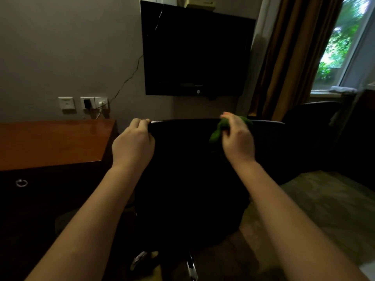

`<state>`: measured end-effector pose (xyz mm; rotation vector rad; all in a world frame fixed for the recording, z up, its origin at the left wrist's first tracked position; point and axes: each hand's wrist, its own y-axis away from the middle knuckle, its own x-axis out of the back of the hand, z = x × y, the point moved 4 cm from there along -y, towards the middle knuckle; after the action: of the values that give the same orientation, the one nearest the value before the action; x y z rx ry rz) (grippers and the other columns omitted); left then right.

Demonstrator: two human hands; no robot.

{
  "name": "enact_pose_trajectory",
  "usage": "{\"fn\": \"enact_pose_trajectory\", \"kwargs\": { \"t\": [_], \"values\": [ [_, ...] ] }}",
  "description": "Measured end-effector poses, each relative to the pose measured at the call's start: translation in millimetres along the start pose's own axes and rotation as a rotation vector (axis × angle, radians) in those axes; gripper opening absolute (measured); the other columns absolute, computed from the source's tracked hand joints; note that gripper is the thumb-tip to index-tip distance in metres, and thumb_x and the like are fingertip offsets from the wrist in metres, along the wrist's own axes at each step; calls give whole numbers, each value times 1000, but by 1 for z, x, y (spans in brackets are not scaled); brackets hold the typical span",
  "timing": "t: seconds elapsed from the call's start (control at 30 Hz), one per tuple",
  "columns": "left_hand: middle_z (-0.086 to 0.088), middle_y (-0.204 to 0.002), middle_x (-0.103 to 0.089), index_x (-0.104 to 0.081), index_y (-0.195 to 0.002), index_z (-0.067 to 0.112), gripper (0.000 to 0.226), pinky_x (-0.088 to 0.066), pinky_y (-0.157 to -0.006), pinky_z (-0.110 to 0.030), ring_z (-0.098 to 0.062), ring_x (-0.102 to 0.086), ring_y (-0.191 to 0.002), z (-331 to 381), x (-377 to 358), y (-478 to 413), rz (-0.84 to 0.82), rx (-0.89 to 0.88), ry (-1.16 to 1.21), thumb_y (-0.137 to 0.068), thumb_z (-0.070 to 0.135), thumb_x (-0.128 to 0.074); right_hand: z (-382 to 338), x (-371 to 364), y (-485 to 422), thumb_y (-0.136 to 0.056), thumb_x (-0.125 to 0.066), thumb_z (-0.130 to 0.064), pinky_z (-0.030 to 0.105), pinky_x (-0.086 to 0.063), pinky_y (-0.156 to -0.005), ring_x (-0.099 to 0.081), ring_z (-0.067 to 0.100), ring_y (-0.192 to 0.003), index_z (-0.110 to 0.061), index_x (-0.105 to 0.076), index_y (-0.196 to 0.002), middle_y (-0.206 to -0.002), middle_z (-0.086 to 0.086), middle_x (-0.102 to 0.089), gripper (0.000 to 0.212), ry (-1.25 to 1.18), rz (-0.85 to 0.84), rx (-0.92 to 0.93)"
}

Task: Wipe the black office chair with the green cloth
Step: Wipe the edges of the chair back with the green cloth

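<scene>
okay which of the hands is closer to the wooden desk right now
Left. The left hand grips the chair's top edge just beside the wooden desk; the right hand, holding the green cloth, is farther away.

A flat black wall-mounted television (197, 51) hung dark on the grey wall. A thin dark cable (129, 75) ran from its left edge down to three white wall socket plates (83, 104). A glossy reddish-brown wooden desk (52, 142) stood at left, with a metal ring pull (21, 183) on its dark front. Brown striped curtains (290, 63) hung beside a bright window (345, 43). Patterned olive carpet (324, 199) covered the floor.
</scene>
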<state>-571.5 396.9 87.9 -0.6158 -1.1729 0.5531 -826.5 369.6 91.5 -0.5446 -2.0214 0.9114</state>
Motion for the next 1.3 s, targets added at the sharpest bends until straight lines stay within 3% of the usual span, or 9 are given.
{"fn": "enact_pose_trajectory", "kwargs": {
  "t": [0.2,0.37,0.47,0.53,0.63,0.7,0.9,1.07,1.3],
  "values": [
    [-5,-126,-58,-54,-135,12,40,-47,-69,-37,-31,-61,-103,16,-2,4,4,5,72,-95,17,-50,61,28,-18,-94,-50,-4,32,-43,-99,-52,25,-123,-11,-55,-130,-132,8,-57,37,11,-65,-183],
    [1,-123,-64,-63,-128,15,39,-50,-73,-34,-26,-64,-98,9,2,11,45,-29,252,-90,7,-55,45,16,-15,-93,-47,-2,20,-39,-91,-55,23,-117,-10,-57,-120,-127,9,-58,30,-71,59,-269],
    [6,-124,-64,-63,-129,19,43,-46,-78,-22,-15,-61,-104,-2,4,11,28,-55,327,-89,6,-56,9,1,-9,-91,-49,-1,15,-35,-91,-54,22,-117,-10,-58,-118,-124,8,-59,30,-82,48,-170],
    [5,-121,-66,-64,-128,22,42,-44,-80,-18,-11,-60,-105,-10,4,6,-10,-58,401,-89,7,-57,-29,-13,-1,-87,-53,-1,25,-39,-97,-55,26,-115,-7,-60,-117,-120,10,-61,31,-99,40,-54],
    [-1,-128,-63,-59,-133,20,46,-48,-98,-30,-15,-58,-118,-21,4,0,-125,-23,568,-92,1,-53,-87,-39,11,-81,-58,-1,41,-43,-102,-57,32,-108,-2,-64,-111,-111,15,-65,31,-107,30,86],
    [-3,-137,-57,-50,-141,16,53,-41,-106,-28,-16,-51,-128,-26,4,2,-197,-40,607,-92,-4,-50,-116,-52,14,-79,-61,-3,43,-41,-102,-59,33,-103,-1,-65,-107,-105,16,-66,28,-79,29,133],
    [-3,-153,-39,-33,-151,18,59,-28,-105,-19,-17,-37,-139,-55,1,11,-216,-30,447,-95,0,-45,-155,-85,24,-76,-66,-4,45,-34,-109,-58,36,-111,1,-65,-111,-111,18,-66,35,36,-58,293],
    [-3,-152,-39,-34,-150,18,56,-28,-103,-18,-16,-37,-138,-74,2,13,-168,-59,386,-98,-1,-38,-163,-102,31,-71,-70,6,53,-39,-106,-60,40,-113,6,-67,-104,-110,23,-67,33,77,4,435],
    [-4,-147,-46,-39,-147,16,53,-35,-100,-22,-19,-46,-131,-79,3,11,-110,-75,375,-97,2,-42,-169,-125,31,-76,-71,5,50,-43,-104,-63,37,-111,6,-69,-102,-108,21,-69,26,104,19,617]
  ]
}}
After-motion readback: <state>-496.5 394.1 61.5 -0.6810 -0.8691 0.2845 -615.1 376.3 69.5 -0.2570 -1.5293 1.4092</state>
